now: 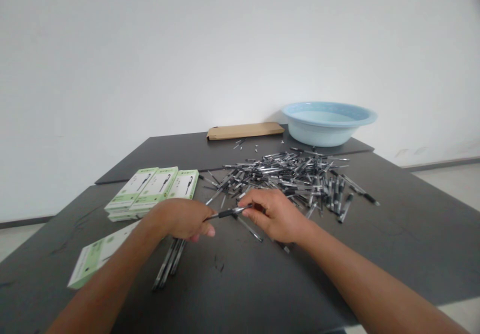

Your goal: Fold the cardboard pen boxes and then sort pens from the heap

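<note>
While a left hand (187, 218) and a right hand (272, 214) hold 1 pen (226, 213) between them, a heap of loose pens (285, 171) covers the middle of the table

The pen lies level over the near side of the dark table (393, 254), its black grip showing between the hands. The right hand pinches its right end between thumb and fingertips. The left hand, turned back-up, closes around its left end; most of those fingers are hidden. About 3 more pens (168, 264) stick out beneath the left hand toward the near edge. Whether that hand holds them or they rest on the table, I cannot tell.

The heap spreads just past the right hand, toward the far right. At left are stacked white-and-green boxes (146, 186), each printed with a pen; 1 more box (101, 249) lies nearer, partly behind the left forearm. Along the far side are a flat piece of brown cardboard (245, 131) and, at far right, a light-blue basin (318, 134).

The step in hand appears to be 2-handed work on a single pen, perhaps at its tip end. The next move calls for steady pinches at both ends and the pen kept straight, without brushing the loose pens.
</note>
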The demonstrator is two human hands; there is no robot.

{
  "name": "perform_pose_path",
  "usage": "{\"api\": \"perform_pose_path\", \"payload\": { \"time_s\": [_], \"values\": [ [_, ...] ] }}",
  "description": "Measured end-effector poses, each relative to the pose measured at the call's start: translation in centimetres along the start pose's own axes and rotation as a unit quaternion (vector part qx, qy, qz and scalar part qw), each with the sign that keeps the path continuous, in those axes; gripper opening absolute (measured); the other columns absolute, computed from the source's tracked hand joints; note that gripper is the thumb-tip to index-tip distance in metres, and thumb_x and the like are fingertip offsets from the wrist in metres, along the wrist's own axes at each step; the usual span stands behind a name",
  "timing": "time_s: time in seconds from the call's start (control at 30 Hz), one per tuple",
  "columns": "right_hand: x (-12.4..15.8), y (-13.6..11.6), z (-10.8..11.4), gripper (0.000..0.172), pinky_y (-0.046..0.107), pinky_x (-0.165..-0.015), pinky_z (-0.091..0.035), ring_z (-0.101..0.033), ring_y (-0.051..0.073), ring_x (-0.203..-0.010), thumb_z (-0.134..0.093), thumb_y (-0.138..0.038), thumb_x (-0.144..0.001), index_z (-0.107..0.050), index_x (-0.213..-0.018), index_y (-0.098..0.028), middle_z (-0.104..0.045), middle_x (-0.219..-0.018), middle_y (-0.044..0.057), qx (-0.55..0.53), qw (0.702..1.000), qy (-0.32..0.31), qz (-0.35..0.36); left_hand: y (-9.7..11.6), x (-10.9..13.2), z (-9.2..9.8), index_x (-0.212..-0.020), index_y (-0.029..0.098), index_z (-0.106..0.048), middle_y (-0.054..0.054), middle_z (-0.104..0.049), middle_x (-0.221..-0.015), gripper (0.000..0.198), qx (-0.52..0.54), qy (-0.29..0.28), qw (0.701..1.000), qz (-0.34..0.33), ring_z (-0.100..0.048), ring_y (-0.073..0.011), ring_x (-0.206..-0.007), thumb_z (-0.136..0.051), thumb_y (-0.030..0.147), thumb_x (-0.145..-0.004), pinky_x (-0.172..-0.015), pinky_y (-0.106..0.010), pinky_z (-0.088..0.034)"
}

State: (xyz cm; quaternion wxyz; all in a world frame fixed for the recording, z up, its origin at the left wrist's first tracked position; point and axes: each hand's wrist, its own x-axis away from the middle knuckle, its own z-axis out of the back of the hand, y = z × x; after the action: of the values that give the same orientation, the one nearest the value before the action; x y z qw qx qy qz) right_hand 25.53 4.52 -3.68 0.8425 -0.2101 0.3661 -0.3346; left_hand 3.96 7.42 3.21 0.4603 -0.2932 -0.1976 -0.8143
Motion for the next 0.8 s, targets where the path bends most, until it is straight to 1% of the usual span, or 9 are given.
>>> {"api": "perform_pose_path", "payload": {
  "time_s": [0.1,0.2,0.4,0.53,0.63,0.7,0.8],
  "values": [
    [0.1,-0.1,-0.2,0.009,0.021,-0.063,-0.039,-0.057,0.012,-0.067,-0.058,-0.017,-0.084,-0.061,-0.093,-0.018,-0.064,-0.076,0.0,0.007,1.0,-0.01,-0.009,0.3,0.0,0.1,-0.087,0.018,-0.064,-0.007,-0.074,-0.079,0.02,-0.001,-0.006,1.0,-0.005,-0.067,-0.0221,-0.07,-0.048,0.029,-0.086,-0.053,-0.026,-0.041],
    [0.1,-0.1,-0.4,0.009,0.021,-0.062,-0.039,-0.056,0.011,-0.066,-0.058,-0.018,-0.085,-0.061,-0.093,-0.018,-0.064,-0.076,0.0,0.008,1.0,-0.006,-0.019,0.2,0.1,0.1,-0.09,0.017,-0.065,-0.007,-0.075,-0.081,0.02,0.0,-0.008,1.0,-0.003,-0.067,-0.0223,-0.071,-0.048,0.028,-0.086,-0.054,-0.026,-0.041],
    [0.1,0.0,-0.5,0.009,0.022,-0.065,-0.04,-0.059,0.013,-0.071,-0.057,-0.02,-0.087,-0.061,-0.095,-0.019,-0.066,-0.082,0.001,0.004,1.0,-0.002,-0.013,0.4,0.5,0.2,-0.099,0.019,-0.066,-0.006,-0.075,-0.082,0.023,-0.017,0.0,1.0,0.006,-0.067,-0.0238,-0.075,-0.049,0.029,-0.086,-0.058,-0.027,-0.044],
    [0.2,-0.1,-0.6,0.01,0.023,-0.068,-0.041,-0.06,0.014,-0.075,-0.056,-0.019,-0.087,-0.06,-0.095,-0.019,-0.067,-0.085,0.002,0.007,1.0,0.0,-0.008,0.5,0.9,0.2,-0.113,0.022,-0.064,-0.006,-0.074,-0.094,0.031,-0.036,0.016,0.999,0.005,-0.067,-0.0262,-0.087,-0.052,0.028,-0.086,-0.067,-0.03,-0.047],
    [0.2,-0.2,-0.6,0.01,0.022,-0.069,-0.041,-0.061,0.014,-0.076,-0.056,-0.019,-0.087,-0.06,-0.096,-0.019,-0.067,-0.085,0.002,0.009,1.0,0.0,-0.001,0.6,1.2,0.2,-0.122,0.025,-0.061,-0.007,-0.072,-0.105,0.037,-0.04,0.031,0.999,0.007,-0.065,-0.0274,-0.093,-0.053,0.028,-0.085,-0.072,-0.032,-0.049],
    [0.2,-0.4,-0.6,0.01,0.022,-0.069,-0.041,-0.061,0.014,-0.077,-0.055,-0.02,-0.088,-0.06,-0.096,-0.019,-0.067,-0.085,0.002,0.013,1.0,-0.002,0.004,0.6,1.3,0.1,-0.125,0.025,-0.059,-0.008,-0.07,-0.109,0.04,-0.037,0.036,0.999,0.011,-0.065,-0.0284,-0.096,-0.054,0.028,-0.085,-0.074,-0.033,-0.049],
    [0.2,-0.7,-0.5,0.01,0.023,-0.07,-0.041,-0.061,0.015,-0.078,-0.054,-0.021,-0.089,-0.06,-0.097,-0.019,-0.067,-0.085,0.003,0.025,1.0,-0.007,0.007,0.7,1.4,0.0,-0.123,0.025,-0.061,-0.009,-0.069,-0.112,0.039,-0.033,0.036,0.999,0.019,-0.063,-0.0299,-0.1,-0.053,0.026,-0.085,-0.077,-0.035,-0.049]
  ]
}}
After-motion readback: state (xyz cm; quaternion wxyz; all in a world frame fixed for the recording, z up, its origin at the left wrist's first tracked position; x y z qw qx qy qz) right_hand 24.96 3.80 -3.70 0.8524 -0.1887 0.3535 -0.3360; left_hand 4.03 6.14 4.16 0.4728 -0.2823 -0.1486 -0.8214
